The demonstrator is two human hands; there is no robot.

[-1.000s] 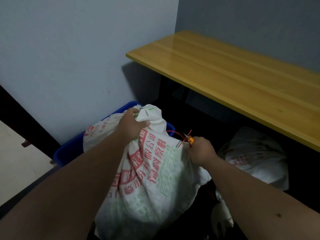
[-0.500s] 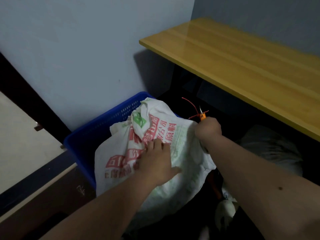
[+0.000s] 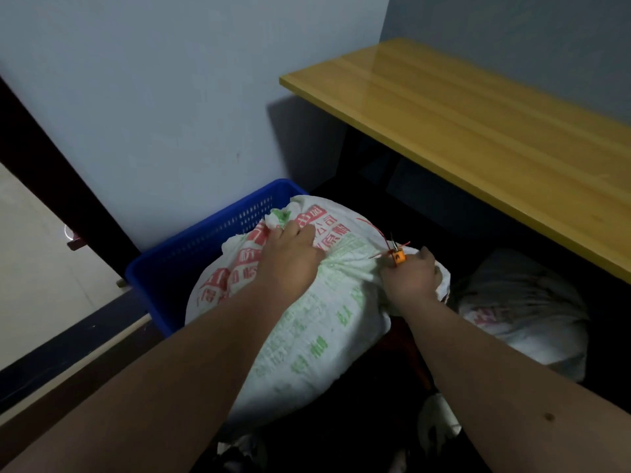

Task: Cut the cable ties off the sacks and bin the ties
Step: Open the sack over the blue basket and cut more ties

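A full white woven sack [image 3: 317, 319] with red and green print lies tilted over the blue plastic basket [image 3: 205, 247]. My left hand [image 3: 290, 257] presses palm-down on the sack's upper side, fingers spread. My right hand [image 3: 415, 276] grips the sack's right corner and holds a small orange-handled cutter [image 3: 397, 256] with thin red cable tie strands [image 3: 379, 233] sticking out beside its blades. A second white sack [image 3: 526, 312] lies in the dark under the bench at right.
A yellow wooden bench top [image 3: 478, 131] runs along the right above the dark floor. The pale wall [image 3: 170, 97] stands right behind the basket. White crumpled material [image 3: 440, 425] lies on the floor near my right forearm.
The sack has been tipped lower onto the basket. My left hand let go of the sack's neck and now presses flat on it. My right hand with cutter and tie dropped onto the sack's corner.
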